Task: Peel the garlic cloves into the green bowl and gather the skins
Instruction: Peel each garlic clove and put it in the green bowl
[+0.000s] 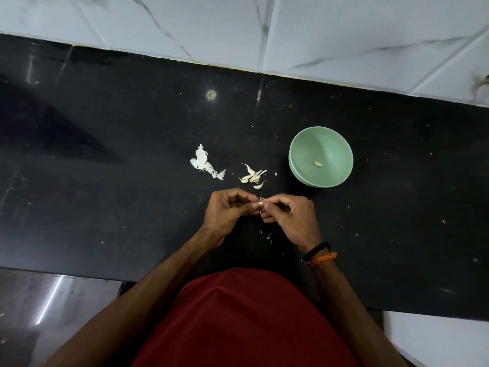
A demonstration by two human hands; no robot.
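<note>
A garlic clove (260, 204) sits between my two hands above the black counter. My left hand (229, 211) pinches it from the left with curled fingers. My right hand (288, 218) pinches it from the right, with a bit of skin sticking up at the fingertips. Several unpeeled cloves (253, 176) lie in a small heap just beyond my hands. White papery skins (204, 162) lie to the left of that heap. The green bowl (299, 152) stands at the right and holds one peeled clove (318, 163).
The black counter (105, 181) runs across the view, speckled with tiny skin bits (270, 235) near my wrists. A white marble-tiled wall (344, 35) rises behind it. The counter's front edge (66, 274) is close to my body.
</note>
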